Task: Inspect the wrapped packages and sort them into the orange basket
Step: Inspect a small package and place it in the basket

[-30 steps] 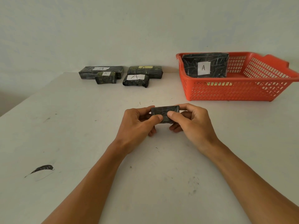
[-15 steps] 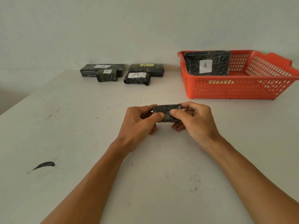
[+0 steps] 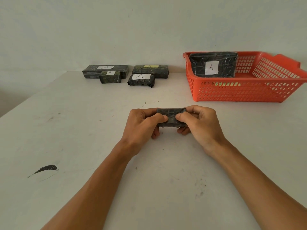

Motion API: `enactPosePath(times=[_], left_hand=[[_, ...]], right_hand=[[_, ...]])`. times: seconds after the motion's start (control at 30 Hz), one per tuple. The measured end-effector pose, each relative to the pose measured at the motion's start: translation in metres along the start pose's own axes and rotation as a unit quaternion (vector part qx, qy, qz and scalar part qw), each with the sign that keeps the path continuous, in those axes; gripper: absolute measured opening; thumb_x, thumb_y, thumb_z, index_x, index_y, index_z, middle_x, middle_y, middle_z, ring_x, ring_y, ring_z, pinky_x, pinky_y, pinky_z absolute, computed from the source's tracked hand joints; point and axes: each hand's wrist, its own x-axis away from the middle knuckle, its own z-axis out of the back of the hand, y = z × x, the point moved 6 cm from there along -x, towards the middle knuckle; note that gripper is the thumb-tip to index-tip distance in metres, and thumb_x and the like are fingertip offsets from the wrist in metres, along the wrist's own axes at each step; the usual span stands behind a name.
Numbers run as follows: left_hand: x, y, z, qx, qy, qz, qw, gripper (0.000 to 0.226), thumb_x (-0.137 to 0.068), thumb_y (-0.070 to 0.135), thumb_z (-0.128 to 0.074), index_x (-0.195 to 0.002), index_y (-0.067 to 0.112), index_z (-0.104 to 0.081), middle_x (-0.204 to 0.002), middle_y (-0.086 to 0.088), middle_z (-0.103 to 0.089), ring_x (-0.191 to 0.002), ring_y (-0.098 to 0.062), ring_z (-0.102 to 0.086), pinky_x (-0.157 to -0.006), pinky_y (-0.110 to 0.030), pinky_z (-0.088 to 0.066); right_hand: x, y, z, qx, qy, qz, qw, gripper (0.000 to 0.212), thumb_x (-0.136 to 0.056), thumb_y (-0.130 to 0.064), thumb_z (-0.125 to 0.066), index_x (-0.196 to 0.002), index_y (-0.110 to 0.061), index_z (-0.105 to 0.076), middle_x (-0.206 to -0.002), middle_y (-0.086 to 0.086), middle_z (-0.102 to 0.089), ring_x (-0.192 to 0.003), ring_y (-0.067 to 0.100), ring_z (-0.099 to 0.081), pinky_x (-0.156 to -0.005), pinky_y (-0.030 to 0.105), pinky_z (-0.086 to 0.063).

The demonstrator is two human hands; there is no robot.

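Small dark-wrapped rectangular package (image 3: 171, 117), glossy crinkled film, held just above the white table (image 3: 83, 130) at centre, well short of the orange basket. Left hand (image 3: 142, 125) grips its left end, thumb curled over the near face, fingers wrapped behind; right hand (image 3: 201, 124) grips the right end the same way, thumb tip almost meeting the left thumb. No label shows on the facing side. Orange plastic lattice basket (image 3: 240, 92) sits far right, with a large dark-wrapped package (image 3: 197, 65) leaning upright against its back wall, white paper label marked "A". Four more dark-wrapped packages (image 3: 126, 74) lie by the wall at back left, in two touching pairs, each with a paper label; one label is yellow. Matte table surface, scuffed, with a black smear (image 3: 45, 169) near left.
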Motion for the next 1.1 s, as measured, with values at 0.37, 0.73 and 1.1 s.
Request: enactPosePath(times=[0.37,0.73,1.1], left_hand=[[0.001,0.001,0.003,0.046,0.004,0.018,0.999,0.026,-0.1,0.028,-0.059,-0.092,0.014,-0.078,-0.073,-0.02,-0.068,-0.052,-0.027,-0.057,-0.05,-0.032,-0.049],[0.004,0.001,0.003,-0.025,0.022,-0.015,0.999,0.035,-0.094,0.023,-0.068,-0.124,0.006,-0.068,-0.096,-0.013,-0.075,-0.065,-0.02,-0.069,-0.059,-0.031,-0.06],[0.002,-0.002,0.001,-0.024,0.01,-0.01,1.0,0.025,-0.095,0.015,-0.066,-0.116,0.003,-0.073,-0.077,-0.007,-0.073,-0.061,-0.023,-0.064,-0.058,-0.034,-0.058]], right_hand=[[0.012,-0.015,-0.003,0.005,-0.074,0.095,0.993,0.029,-0.088,-0.018,-0.076,-0.111,-0.035,-0.069,-0.109,0.001,-0.075,-0.09,0.022,-0.072,-0.058,0.031,-0.061],[0.011,-0.011,-0.003,-0.003,-0.044,0.062,0.997,0.01,-0.094,-0.014,-0.069,-0.097,-0.021,-0.076,-0.084,0.002,-0.079,-0.069,0.022,-0.076,-0.06,0.03,-0.06],[0.007,-0.007,-0.001,0.019,-0.017,0.029,0.999,0.012,-0.094,-0.012,-0.066,-0.092,-0.008,-0.077,-0.075,0.005,-0.076,-0.06,0.021,-0.073,-0.059,0.031,-0.059]])
